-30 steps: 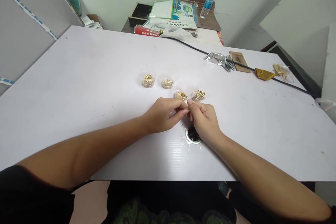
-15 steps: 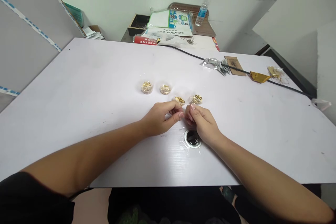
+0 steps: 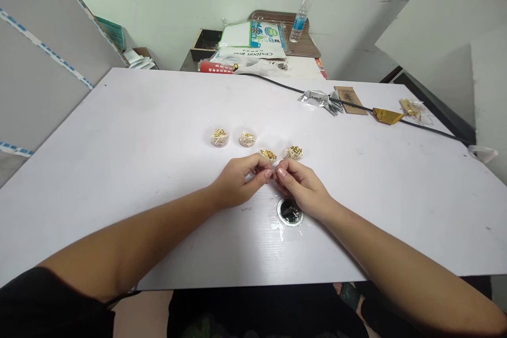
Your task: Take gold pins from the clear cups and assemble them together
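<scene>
My left hand (image 3: 243, 179) and my right hand (image 3: 299, 182) meet fingertip to fingertip above the white table. Each has thumb and forefinger pinched together; whatever sits between them is too small to make out. Just beyond my fingers stand two small clear cups of gold-coloured metal pieces, one cup (image 3: 268, 156) behind the left fingertips and another cup (image 3: 293, 152) behind the right. Further left are a round cup (image 3: 219, 138) of longer gold pins and a second round cup (image 3: 247, 139) of thin gold pins. Below my right hand lies a black round hole with a silver rim (image 3: 290, 213).
A black cable (image 3: 281, 84) crosses the table's far side, past silver foil (image 3: 317, 98), a cardboard piece (image 3: 350, 100) and a gold packet (image 3: 387, 115). Behind the table, a water bottle (image 3: 301, 16) stands on a brown tray (image 3: 312, 47) beside a black box (image 3: 208, 39).
My right hand has turned a little, its thumb and forefinger reaching closer to the left fingertips. The left hand keeps its pinch. The whole view has shifted slightly.
</scene>
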A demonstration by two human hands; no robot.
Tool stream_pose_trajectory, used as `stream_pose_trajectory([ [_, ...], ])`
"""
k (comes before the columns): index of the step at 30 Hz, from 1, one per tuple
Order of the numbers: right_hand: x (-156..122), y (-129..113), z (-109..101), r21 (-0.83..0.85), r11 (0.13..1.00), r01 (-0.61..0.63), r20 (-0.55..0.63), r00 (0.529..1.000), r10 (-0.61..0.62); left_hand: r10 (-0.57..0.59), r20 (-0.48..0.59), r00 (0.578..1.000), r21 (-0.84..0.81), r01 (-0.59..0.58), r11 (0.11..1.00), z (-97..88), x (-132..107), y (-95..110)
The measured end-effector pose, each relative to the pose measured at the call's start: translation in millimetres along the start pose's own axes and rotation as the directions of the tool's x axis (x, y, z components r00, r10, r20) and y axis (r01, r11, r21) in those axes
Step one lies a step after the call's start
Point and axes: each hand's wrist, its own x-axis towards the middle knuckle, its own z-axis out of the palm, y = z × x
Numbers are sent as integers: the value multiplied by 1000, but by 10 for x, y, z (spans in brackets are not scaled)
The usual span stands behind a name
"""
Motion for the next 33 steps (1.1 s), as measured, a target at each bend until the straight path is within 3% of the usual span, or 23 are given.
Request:
stream_pose_trajectory([
  [12, -20, -52, -30, -67, 998, 7, -105, 994, -14, -51, -1, 999, -111, 50, 993, -2, 3, -3],
  [18, -23, -82, -61, -262, 961, 93, -144, 980, -134, -27, 11, 1000, -39, 27, 999, -32, 12, 12],
  [22, -10, -72, -72, -301, 945, 130, -119, 978, -173, -25, 27, 999, -14, 25, 1000, -40, 24, 12],
  [28, -18, -58, -59, -213, 973, 87, -94, 990, -109, 21, 32, 999, -50, -19, 999, -26, 26, 12],
  [33, -34, -74, -57, -276, 953, 126, -73, 986, -152, 43, 19, 999, -3, -43, 999, -24, 34, 22],
])
